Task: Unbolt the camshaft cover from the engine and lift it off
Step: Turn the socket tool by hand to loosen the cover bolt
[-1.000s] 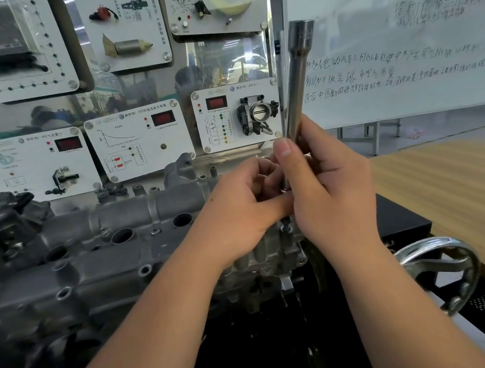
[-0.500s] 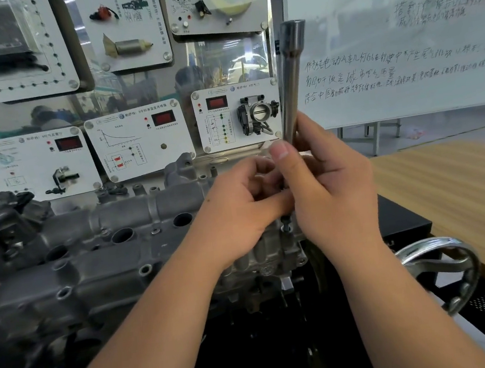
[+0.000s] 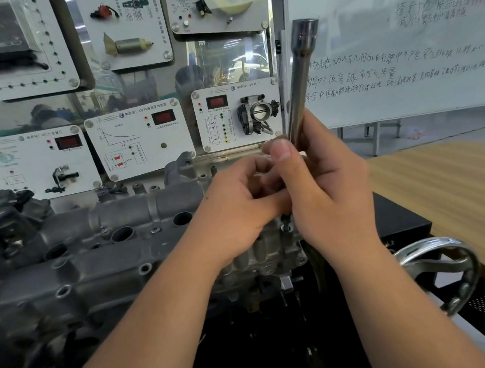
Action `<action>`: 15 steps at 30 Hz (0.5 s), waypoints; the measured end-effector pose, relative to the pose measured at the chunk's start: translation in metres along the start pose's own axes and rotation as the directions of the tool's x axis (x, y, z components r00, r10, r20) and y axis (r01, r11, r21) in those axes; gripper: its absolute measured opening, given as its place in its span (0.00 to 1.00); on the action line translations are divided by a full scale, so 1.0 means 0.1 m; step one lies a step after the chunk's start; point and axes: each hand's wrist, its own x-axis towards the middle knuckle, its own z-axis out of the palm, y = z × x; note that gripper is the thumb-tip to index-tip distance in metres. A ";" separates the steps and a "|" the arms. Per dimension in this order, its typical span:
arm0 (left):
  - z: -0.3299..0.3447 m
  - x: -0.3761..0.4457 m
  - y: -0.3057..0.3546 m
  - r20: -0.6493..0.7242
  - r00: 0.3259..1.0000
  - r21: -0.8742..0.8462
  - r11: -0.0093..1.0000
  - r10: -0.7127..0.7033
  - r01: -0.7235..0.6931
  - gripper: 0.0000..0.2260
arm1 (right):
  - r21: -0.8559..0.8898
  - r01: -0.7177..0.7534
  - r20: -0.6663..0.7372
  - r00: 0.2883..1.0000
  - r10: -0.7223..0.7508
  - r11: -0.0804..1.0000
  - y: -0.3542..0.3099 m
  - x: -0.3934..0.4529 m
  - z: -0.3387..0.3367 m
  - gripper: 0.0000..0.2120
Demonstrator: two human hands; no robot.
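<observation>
Right hand: my right hand [image 3: 332,191] is wrapped around the lower part of the socket bar [image 3: 301,78], thumb laid up along its near side, fingers closed behind it.
Left hand: my left hand [image 3: 238,211] is curled shut against the right one, fingertips bunched at the foot of the bar (what they pinch is hidden behind my own fingers, so I cannot tell).
Socket bar: a long shiny steel shaft, standing nearly upright and leaning a little to the right at the top, its open socket end uppermost in front of the whiteboard [image 3: 419,39].
Cover: the grey cast cover [image 3: 112,230] lies on top of the engine [image 3: 65,297], running from the left edge across to under my hands; round plug wells and small bolt holes show along it.
Bolt: a dark bolt head [image 3: 286,224] sits just below my hands at the right end of the cover, between my two wrists.
Handwheel: a polished handwheel [image 3: 441,272] is low on the right, well apart from my hands.
Table: a wooden table [image 3: 455,188] stretches off to the right behind it.
Panels: white sensor panels [image 3: 138,141] hang behind the engine, one carrying a throttle body [image 3: 259,117].
</observation>
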 end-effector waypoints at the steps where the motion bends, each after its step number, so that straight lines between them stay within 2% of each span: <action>1: 0.00 0.00 0.00 -0.003 1.000 0.008 1.000 -0.006 0.006 0.21 | -0.019 0.005 -0.018 1.000 -0.006 1.000 0.00 0.00 0.00 0.08; 6: -0.02 0.00 -0.03 0.038 0.999 -0.057 0.998 -0.039 0.041 0.23 | -0.084 0.011 -0.044 0.999 -0.015 0.996 0.02 -0.02 0.00 0.12; 10: -0.02 -0.02 0.00 0.113 0.993 -0.111 0.993 -0.020 0.033 0.16 | -0.025 -0.019 -0.029 0.999 0.019 1.000 0.04 -0.03 0.01 0.20; 15: -0.02 -0.01 -0.01 0.058 0.998 -0.025 1.000 0.006 -0.005 0.19 | -0.018 0.012 0.013 1.000 -0.012 1.000 0.00 0.00 0.01 0.19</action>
